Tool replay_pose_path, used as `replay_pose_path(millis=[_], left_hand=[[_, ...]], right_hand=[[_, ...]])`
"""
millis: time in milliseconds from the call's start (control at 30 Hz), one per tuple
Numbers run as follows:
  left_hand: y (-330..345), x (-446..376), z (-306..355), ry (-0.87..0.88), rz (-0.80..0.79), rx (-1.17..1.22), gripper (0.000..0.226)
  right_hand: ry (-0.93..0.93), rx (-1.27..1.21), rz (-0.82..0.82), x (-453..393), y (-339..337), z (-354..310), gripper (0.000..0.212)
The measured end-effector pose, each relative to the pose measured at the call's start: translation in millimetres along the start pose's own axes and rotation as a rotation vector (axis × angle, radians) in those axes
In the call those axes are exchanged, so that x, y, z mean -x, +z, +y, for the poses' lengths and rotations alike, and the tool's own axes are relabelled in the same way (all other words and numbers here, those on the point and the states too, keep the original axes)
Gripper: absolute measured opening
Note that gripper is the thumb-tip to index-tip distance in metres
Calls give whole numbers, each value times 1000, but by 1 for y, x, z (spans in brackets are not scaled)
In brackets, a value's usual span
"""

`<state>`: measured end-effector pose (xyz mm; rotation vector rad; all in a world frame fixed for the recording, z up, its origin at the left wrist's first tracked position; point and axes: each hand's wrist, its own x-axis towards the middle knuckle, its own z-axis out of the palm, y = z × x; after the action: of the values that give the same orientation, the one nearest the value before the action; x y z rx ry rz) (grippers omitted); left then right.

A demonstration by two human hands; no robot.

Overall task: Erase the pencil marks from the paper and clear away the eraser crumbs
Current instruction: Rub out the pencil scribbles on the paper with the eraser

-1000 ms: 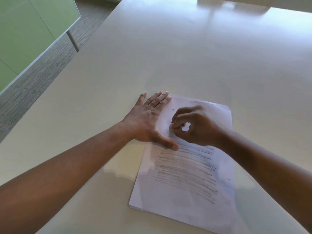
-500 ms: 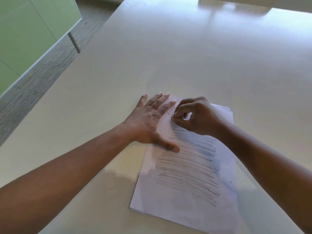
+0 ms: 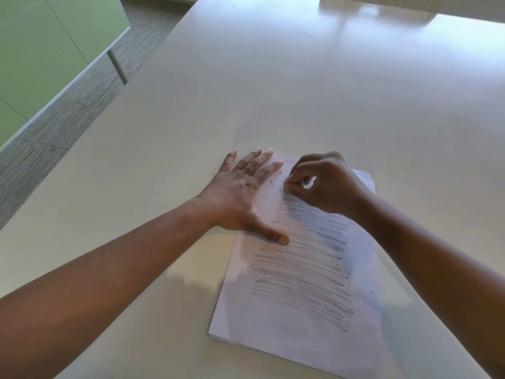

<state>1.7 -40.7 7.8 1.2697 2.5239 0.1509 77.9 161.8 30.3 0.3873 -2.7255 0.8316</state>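
Left hand (image 3: pixel 240 195) flat, fingers spread on the paper (image 3: pixel 300 269); right hand (image 3: pixel 325 184) pinched, perhaps round an eraser

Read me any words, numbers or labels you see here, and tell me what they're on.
None: no words, numbers or labels show.
The paper carries only pencil scribble lines, no writing.
The table is unmarked.
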Motion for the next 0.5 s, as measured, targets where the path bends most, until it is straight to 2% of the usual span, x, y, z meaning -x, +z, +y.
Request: replay_pose_path(millis=[133,267,367,500], left_hand=[[-2,0,1,-9,-11,1,154],[-1,1,1,-16,-17,-8,154],[0,1,1,-14,-9,-6,153],[-1,0,2,-9,-12,-5,153]], right_hand=[[74,22,98,-3,2,6,8],[-22,-18,-46,16,3,-19,10],[-45,-52,-83,20,4,-22,9],[96,15,80,1,2,2,9]])
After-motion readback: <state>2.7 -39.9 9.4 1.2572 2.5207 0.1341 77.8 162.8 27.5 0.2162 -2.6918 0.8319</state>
